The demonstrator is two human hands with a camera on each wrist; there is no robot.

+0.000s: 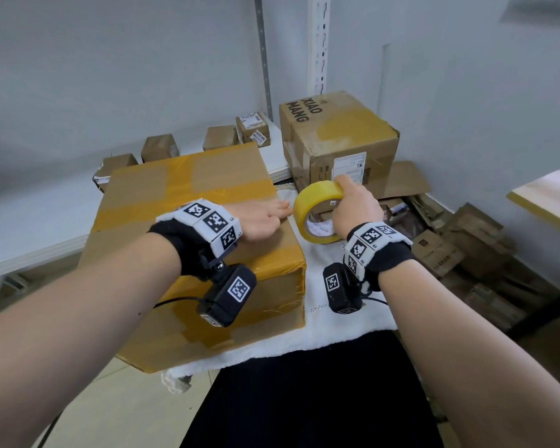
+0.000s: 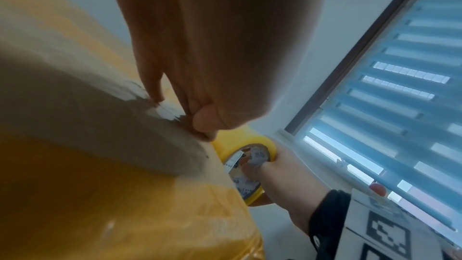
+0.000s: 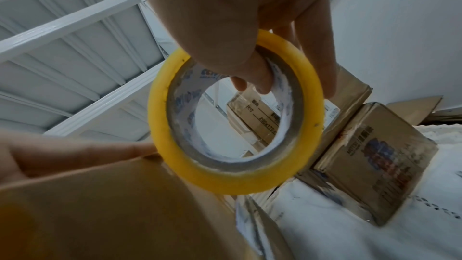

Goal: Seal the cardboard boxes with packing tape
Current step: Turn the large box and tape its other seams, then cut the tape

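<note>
A large cardboard box point(image 1: 188, 227), striped with yellowish tape on its top and near side, sits on a tabletop point(image 1: 343, 321) covered with a white cloth. The box fills the left part of the cloth, and its near left corner juts past the tabletop's near edge. To its right a strip of bare cloth runs from the near edge toward the far edge.

The left hand point(image 1: 262, 218) lies palm down on the box's top, near the box's right edge, fingers point(image 1: 280, 206) straight and held together, pointing toward the tape roll. The left wrist view shows the fingertips touching the cardboard.

The right hand point(image 1: 353, 205) holds one roll of yellow packing tape point(image 1: 317, 215) upright, above the bare cloth just beside the box's right edge. In the right wrist view the thumb is hooked inside the core and the other fingers point(image 3: 322, 62) wrap over the outer rim, so the hand grips the roll firmly. Whether any tape runs from the roll to the box cannot be told.

At the tabletop's far right corner stands a second, taller box point(image 1: 337, 140) printed "XIAO MANG", with a white label on its front. A white shelf point(image 1: 46, 215) to the left carries four small parcels point(image 1: 159, 147) in a row along the wall. On the floor to the right lies a heap of flattened cardboard point(image 1: 466, 253).
</note>
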